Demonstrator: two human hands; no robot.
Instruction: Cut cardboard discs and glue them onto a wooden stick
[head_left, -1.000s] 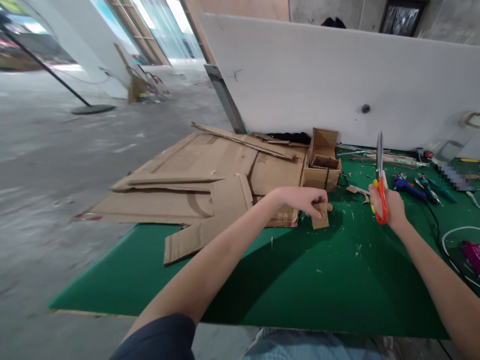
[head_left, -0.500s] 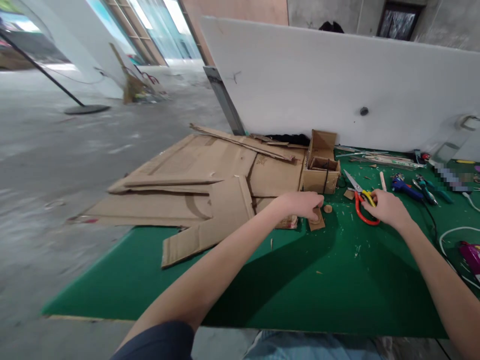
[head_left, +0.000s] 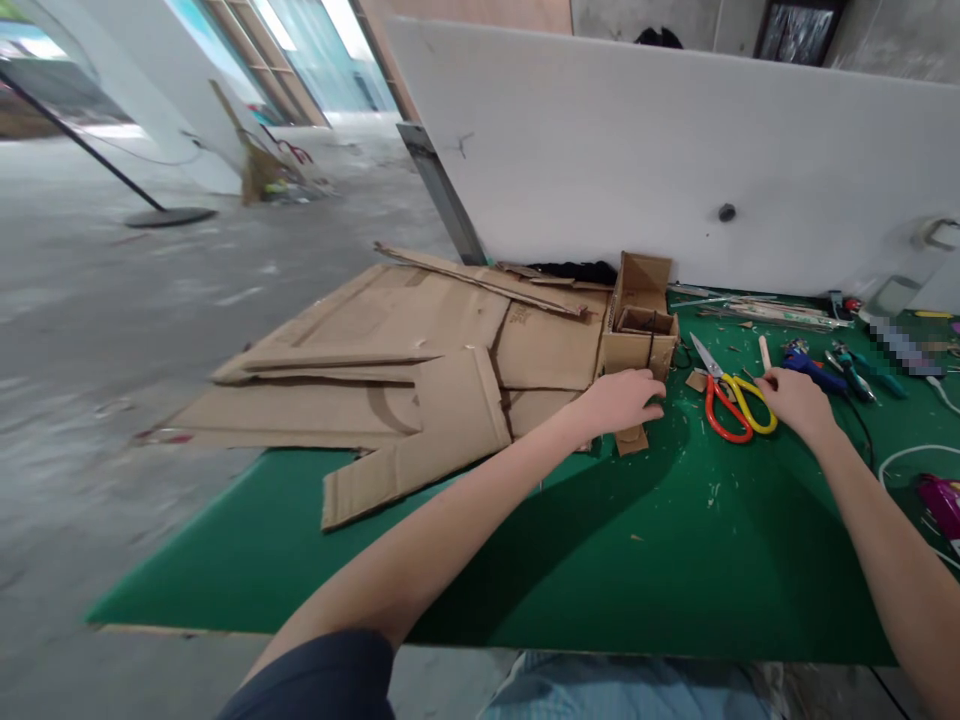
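Note:
My left hand (head_left: 628, 398) is over the table in front of a small open cardboard box (head_left: 639, 354), its fingers curved but apart at the tips. A small cardboard square (head_left: 632, 440) shows from under it. The fingers cover the place of a small round cardboard disc. My right hand (head_left: 799, 402) pinches the near end of a short pale wooden stick (head_left: 763, 350). Between the hands lie scissors (head_left: 724, 385) with one red and one yellow handle, blades slightly apart.
Flat cardboard sheets (head_left: 420, 300) cover the table's left. Right of my right hand lie a blue glue gun (head_left: 814, 372), pliers (head_left: 855, 375) and a white cable (head_left: 911, 455). Thin sticks (head_left: 772, 312) lie at the back before a white upright board (head_left: 637, 140).
My right hand has left the scissors' yellow handle and moved right to the wooden stick. My left hand has shifted right, off the cardboard square and over the disc.

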